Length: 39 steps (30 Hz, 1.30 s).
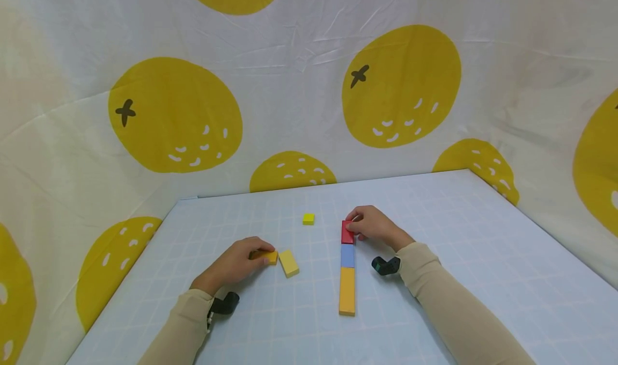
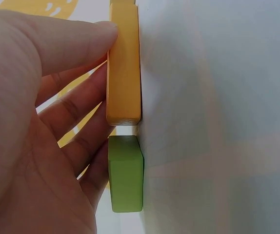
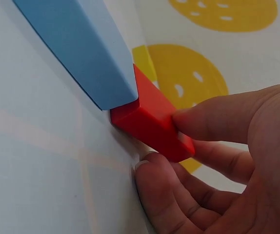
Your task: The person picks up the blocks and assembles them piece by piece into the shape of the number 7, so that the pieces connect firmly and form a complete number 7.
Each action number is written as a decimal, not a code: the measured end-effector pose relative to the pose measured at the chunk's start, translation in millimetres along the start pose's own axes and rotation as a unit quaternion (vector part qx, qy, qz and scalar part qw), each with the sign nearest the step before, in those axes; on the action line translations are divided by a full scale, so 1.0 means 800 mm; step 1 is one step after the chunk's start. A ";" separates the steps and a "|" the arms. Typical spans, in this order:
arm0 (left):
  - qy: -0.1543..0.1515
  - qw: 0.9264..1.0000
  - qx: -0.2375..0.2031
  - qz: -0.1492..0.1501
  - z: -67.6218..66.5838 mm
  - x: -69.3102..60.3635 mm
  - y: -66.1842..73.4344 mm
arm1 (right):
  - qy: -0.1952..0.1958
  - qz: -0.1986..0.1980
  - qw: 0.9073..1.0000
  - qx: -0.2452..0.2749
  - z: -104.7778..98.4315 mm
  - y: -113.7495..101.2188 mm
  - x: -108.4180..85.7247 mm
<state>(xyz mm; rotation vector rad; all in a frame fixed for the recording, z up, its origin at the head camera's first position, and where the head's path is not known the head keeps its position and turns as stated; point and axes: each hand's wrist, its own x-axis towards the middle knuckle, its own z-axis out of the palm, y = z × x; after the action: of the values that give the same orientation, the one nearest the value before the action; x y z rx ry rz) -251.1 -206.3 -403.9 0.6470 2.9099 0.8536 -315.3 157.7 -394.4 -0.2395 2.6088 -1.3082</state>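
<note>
My left hand (image 1: pixel 238 258) pinches an orange block (image 2: pixel 124 73) between thumb and fingers, low on the table. Close to the palm lies a green block (image 2: pixel 126 178), a small gap from the orange one; in the head view the hand hides it. A pale yellow block (image 1: pixel 289 263) lies slantwise just right of the left fingers. With thumb and fingers, my right hand (image 1: pixel 375 226) holds a red block (image 3: pixel 152 119) at the far end of a straight row. The red block touches a blue block (image 1: pixel 347 256), and a longer orange block (image 1: pixel 346 292) follows nearest me.
A small bright yellow block (image 1: pixel 308 219) sits farther back, between the hands. The table (image 1: pixel 434 209) has a pale blue cloth with a faint grid. Behind it hangs a white curtain (image 1: pixel 299 59) printed with big yellow fruit.
</note>
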 end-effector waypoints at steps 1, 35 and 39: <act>-0.001 1.000 0.000 0.002 0.000 0.000 0.000 | 0.000 0.000 1.000 -0.002 0.000 0.000 0.000; 0.001 1.000 0.010 -0.013 0.001 0.000 0.001 | 0.001 0.008 0.999 -0.042 0.001 0.004 -0.001; 0.005 1.000 0.014 -0.007 0.001 0.001 -0.001 | 0.003 0.005 0.999 -0.042 0.000 0.006 -0.002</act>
<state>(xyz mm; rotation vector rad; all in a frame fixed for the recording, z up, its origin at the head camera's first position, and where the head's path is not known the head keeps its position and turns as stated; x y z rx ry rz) -252.0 -205.9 -404.9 0.6262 2.9359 0.8195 -314.2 160.9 -398.5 -0.2365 2.6699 -1.2001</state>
